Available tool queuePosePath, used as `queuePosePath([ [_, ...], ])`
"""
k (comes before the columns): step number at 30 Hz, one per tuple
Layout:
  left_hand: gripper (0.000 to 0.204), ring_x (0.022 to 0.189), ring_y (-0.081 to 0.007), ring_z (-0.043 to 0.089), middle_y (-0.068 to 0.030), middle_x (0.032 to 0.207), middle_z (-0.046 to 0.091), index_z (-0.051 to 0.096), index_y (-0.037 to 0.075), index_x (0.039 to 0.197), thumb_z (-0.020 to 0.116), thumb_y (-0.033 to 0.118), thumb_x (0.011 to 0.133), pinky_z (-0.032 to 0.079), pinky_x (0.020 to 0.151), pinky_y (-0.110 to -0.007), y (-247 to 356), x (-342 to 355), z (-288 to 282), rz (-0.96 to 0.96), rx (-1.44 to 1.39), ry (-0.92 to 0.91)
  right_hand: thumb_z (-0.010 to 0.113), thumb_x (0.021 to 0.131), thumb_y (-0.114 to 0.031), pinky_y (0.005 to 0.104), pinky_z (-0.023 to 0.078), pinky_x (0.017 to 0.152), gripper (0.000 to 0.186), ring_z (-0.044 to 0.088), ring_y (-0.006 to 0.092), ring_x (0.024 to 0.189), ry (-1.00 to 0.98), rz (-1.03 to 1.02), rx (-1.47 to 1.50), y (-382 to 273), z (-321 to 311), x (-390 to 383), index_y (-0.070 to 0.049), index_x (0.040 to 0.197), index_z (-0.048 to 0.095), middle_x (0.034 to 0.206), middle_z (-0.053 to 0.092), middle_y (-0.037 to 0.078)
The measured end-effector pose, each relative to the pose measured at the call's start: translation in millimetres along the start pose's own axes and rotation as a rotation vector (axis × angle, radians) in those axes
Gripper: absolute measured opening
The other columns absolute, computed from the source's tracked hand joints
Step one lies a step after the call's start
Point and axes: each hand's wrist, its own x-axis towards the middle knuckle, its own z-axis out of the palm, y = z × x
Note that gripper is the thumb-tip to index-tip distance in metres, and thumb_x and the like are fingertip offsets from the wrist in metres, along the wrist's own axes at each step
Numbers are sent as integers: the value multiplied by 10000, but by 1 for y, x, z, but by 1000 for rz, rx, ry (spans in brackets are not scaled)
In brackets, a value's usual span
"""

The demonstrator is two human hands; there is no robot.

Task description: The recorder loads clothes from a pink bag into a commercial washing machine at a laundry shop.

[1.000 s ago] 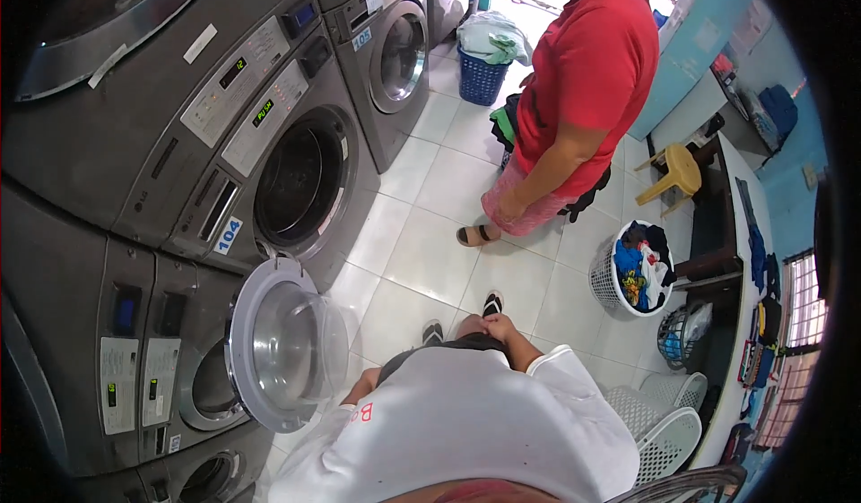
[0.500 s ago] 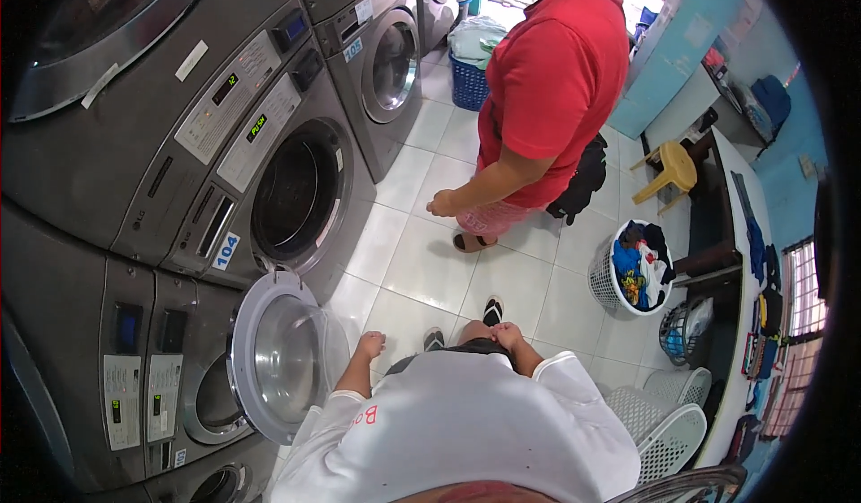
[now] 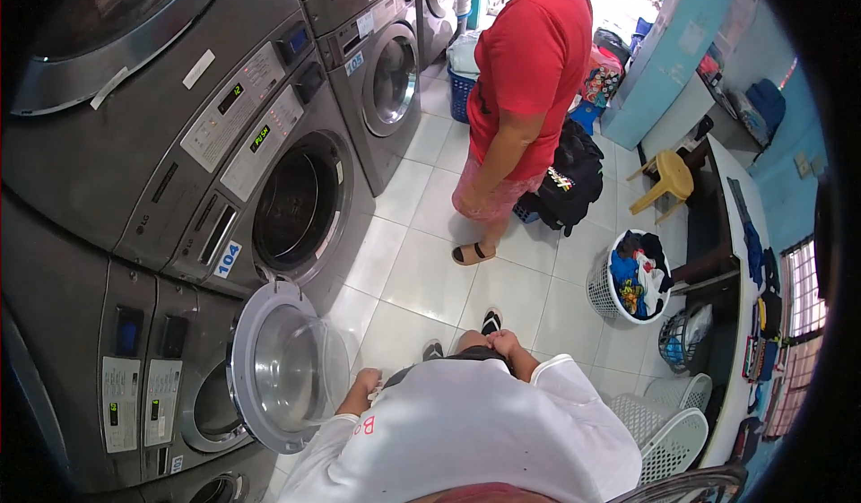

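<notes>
My left hand (image 3: 368, 382) is low beside the open washer door (image 3: 285, 361), fingers curled; what, if anything, is in it is too small to make out. My right hand (image 3: 504, 342) rests at the upper thigh by my dark shorts (image 3: 471, 351), its fingers closed, with any contents unclear. The grey washer's drum (image 3: 291, 207) stands open, its interior dark. A person in a red shirt (image 3: 529, 55) stands before it, one arm hanging down, beside black clothing (image 3: 574, 180) heaped on a basket.
More stacked machines (image 3: 390, 77) line the left. A white basket of clothes (image 3: 637, 270), a yellow stool (image 3: 668, 180), white empty baskets (image 3: 673, 440) and a counter (image 3: 762, 234) are on the right. A blue basket (image 3: 461, 99) and piled laundry (image 3: 603, 77) stand near the bright doorway.
The person in red has shifted left in the view, raised a hand forward, then lowered it, uncovering laundry by the doorway. My left hand has come up slightly beside my hip.
</notes>
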Motion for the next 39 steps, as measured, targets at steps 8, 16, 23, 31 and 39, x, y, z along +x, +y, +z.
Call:
queuePosePath([
  [8,149,449,-129,461,-45,558,493,512,37,619,508,175,676,334,346,-245,24,-41,10,-134,-320,107,532,654,-133,239,364,460,184,442,117,449,-132,-46,-159,-11,3,-10,-55,487,519,493,504,24],
  [16,241,494,-150,534,-100,647,567,537,-14,862,573,47,631,443,460,-244,38,-34,26,56,-473,220,538,679,-135,227,370,475,190,451,103,458,-97,-55,-130,-6,-3,-21,-57,506,533,508,518,18],
  [23,151,462,-124,515,-74,555,537,501,7,678,571,137,706,411,408,-219,194,-65,-35,434,-447,636,532,706,-98,214,380,479,157,467,94,484,-117,-70,-20,20,-17,-22,-27,567,529,539,526,23],
  [31,249,701,-179,566,-94,779,568,478,-25,885,540,-94,654,370,829,-305,368,-170,-82,1253,-586,606,499,679,-40,227,397,497,79,484,127,529,-28,18,-9,7,-19,-31,23,704,540,605,540,60],
  [39,277,668,-193,564,-101,767,556,549,41,788,530,313,737,308,855,-465,442,-352,-90,2190,-410,171,549,651,-148,222,373,462,156,466,96,470,-13,-28,-124,2,-9,-16,-65,519,554,519,531,2],
])
